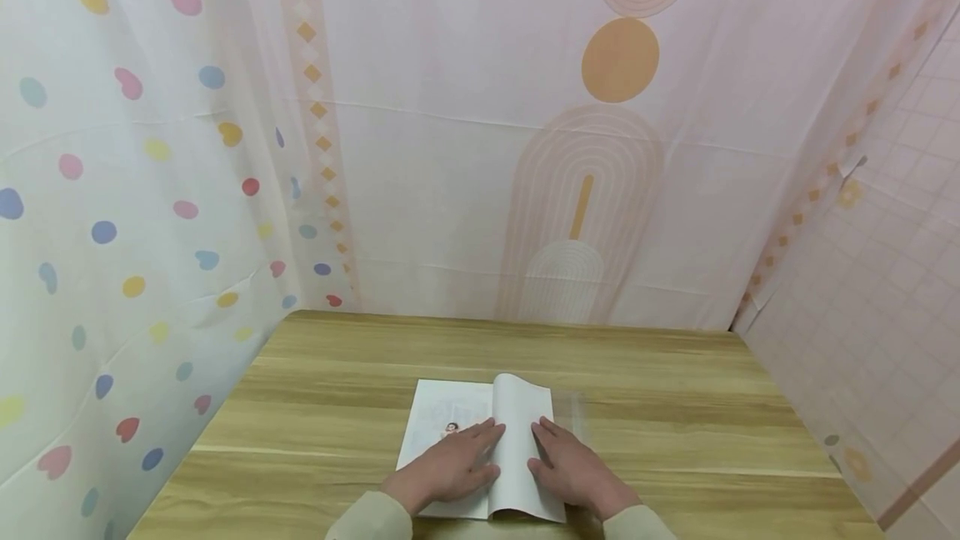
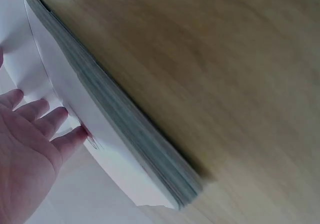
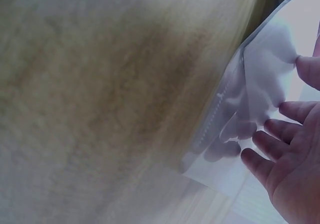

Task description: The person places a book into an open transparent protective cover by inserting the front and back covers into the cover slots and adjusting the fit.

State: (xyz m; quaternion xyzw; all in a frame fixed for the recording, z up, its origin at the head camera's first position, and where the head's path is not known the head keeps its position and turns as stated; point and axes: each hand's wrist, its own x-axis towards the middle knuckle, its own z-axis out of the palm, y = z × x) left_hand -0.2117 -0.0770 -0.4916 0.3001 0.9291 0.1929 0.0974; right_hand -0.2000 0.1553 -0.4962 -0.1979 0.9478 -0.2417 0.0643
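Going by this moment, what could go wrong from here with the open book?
The right-hand page bows up beside the spine, so pressure from the right hand might crease it.

The clear plastic flap juts past the book's right edge, and could get bent or snagged.

The left hand lies across the left page, so a sideways drag might wrinkle that sheet.
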